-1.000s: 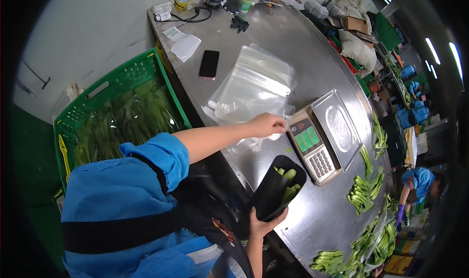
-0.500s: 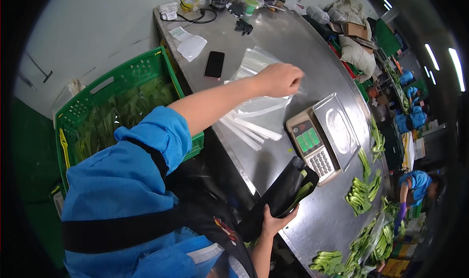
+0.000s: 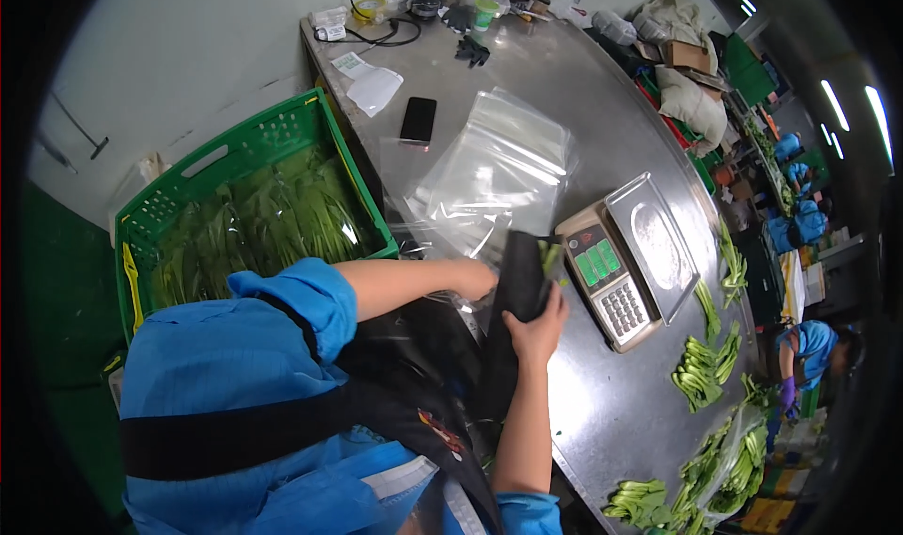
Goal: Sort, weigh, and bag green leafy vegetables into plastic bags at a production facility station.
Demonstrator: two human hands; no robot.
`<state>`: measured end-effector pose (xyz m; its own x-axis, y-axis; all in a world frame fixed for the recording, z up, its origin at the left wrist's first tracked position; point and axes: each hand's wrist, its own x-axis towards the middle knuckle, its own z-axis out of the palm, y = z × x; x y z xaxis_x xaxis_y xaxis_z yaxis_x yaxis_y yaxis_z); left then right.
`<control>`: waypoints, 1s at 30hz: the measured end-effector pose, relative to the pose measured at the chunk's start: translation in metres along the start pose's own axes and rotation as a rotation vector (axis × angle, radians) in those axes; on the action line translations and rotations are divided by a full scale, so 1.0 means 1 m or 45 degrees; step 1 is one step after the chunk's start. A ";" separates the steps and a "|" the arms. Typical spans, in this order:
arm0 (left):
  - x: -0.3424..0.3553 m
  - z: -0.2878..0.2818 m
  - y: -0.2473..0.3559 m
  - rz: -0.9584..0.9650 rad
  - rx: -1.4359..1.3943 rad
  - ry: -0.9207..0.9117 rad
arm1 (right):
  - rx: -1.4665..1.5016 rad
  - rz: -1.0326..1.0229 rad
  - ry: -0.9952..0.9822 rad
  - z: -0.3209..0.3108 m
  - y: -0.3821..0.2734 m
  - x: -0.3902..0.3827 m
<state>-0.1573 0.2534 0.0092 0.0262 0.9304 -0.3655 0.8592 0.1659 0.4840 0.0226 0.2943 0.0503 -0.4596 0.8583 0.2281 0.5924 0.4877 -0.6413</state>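
Observation:
My right hand point(image 3: 536, 333) grips an upright, slightly tilted black sleeve point(image 3: 515, 271), with green stalks point(image 3: 551, 253) showing at its top. Just left of it, my left hand point(image 3: 468, 279) has curled fingers on a clear plastic bag point(image 3: 442, 300) at the near edge of the steel table point(image 3: 602, 422); its fingertips are partly hidden. Beyond both hands lies a stack of flat clear bags point(image 3: 489, 159). A weighing scale point(image 3: 611, 290) with a metal pan point(image 3: 658, 243) stands to the right of the sleeve.
A green crate point(image 3: 202, 163) of bagged greens stands left. A phone point(image 3: 418, 119), papers point(image 3: 372, 91) and black gloves point(image 3: 472, 50) lie farther back. Loose greens point(image 3: 701, 370) line the table's right. A co-worker point(image 3: 814, 351) in blue is beyond them.
My left hand rose over the bags, then came down toward me to the near edge, pulling plastic. My right hand has lifted the black sleeve farther up and left, beside it.

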 end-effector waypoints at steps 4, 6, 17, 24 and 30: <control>-0.064 -0.096 -0.008 -0.154 0.090 0.289 | -0.195 0.224 -0.397 0.009 0.014 0.017; -0.102 -0.151 -0.002 -0.176 -0.153 0.800 | -0.063 0.237 -0.359 0.006 0.025 0.009; 0.050 0.032 -0.013 0.159 -0.099 0.280 | -0.025 -0.106 0.272 -0.062 0.082 -0.128; 0.035 -0.016 0.050 0.660 -0.264 0.662 | 0.000 -0.095 -0.157 -0.043 0.048 -0.111; 0.002 0.031 0.102 1.087 -0.028 0.856 | 0.552 0.188 0.002 -0.013 0.064 -0.084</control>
<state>-0.0536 0.2619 0.0337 0.3199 0.7290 0.6052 0.6807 -0.6211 0.3885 0.1082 0.2556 -0.0005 -0.3901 0.9139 0.1123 0.3198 0.2489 -0.9142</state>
